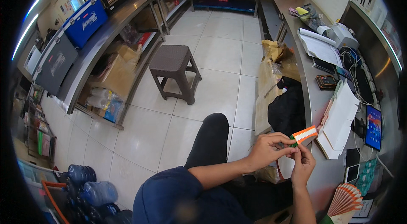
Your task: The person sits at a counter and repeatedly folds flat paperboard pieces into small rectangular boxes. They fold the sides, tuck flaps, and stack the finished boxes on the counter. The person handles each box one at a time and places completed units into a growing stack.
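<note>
A small folded paper carton (306, 135), orange and white with a green part, is held up at the edge of the steel counter (316, 109). My left hand (268, 151) pinches its green end between thumb and fingers. From the right, my right hand (302, 165) meets it, thumb and fingertips closed at the carton's lower edge beside the left thumb. The fingers hide part of the green end. Nearest my right forearm, a fanned stack of similar orange-and-white cartons (344, 200) lies on the counter.
White papers (337, 118), a tablet (373, 127), a phone (352, 173), an orange-black device (326, 82) and cables crowd the right counter. A brown stool (171, 61) stands on the tiled floor. Cool boxes (86, 20) sit on the left counter; water bottles (99, 192) stand lower left.
</note>
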Demonstrator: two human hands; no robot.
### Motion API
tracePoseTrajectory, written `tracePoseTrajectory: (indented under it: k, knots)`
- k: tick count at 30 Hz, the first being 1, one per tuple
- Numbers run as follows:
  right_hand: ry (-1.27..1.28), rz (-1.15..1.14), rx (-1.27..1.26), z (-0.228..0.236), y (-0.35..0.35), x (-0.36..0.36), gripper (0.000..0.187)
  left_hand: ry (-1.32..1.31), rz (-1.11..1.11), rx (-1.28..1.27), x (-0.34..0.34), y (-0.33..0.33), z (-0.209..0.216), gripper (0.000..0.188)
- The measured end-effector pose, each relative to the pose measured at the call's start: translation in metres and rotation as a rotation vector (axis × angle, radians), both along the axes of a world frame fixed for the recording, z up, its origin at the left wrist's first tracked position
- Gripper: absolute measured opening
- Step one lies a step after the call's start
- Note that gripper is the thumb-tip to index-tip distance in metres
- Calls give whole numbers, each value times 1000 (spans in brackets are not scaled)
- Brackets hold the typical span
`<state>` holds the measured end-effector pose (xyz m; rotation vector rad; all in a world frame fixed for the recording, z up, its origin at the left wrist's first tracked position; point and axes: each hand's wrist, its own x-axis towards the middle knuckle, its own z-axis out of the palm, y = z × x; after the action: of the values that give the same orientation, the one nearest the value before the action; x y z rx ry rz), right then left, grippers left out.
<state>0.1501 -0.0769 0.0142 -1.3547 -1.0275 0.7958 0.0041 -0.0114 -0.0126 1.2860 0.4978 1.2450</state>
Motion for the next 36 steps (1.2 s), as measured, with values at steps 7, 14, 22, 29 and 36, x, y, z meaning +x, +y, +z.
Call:
tracePoseTrajectory:
  k: [7,14,22,29,36]
  knots:
    - [0,121,-40,-10,-2,17,13,227,51,61,-8,1,8,27]
    - [-9,191,-121,-9,3,25,16,139,-17,-5,-12,4,13,24]
    - [7,145,-68,-14,-1,18,19,195,117,123,-7,-3,15,26]
    - [33,153,-157,-29,-3,16,21,225,40,187,-3,-7,13,30]
    - [-487,40,80,-13,-18,25,33,16,-116,-132,-28,39,1,43]
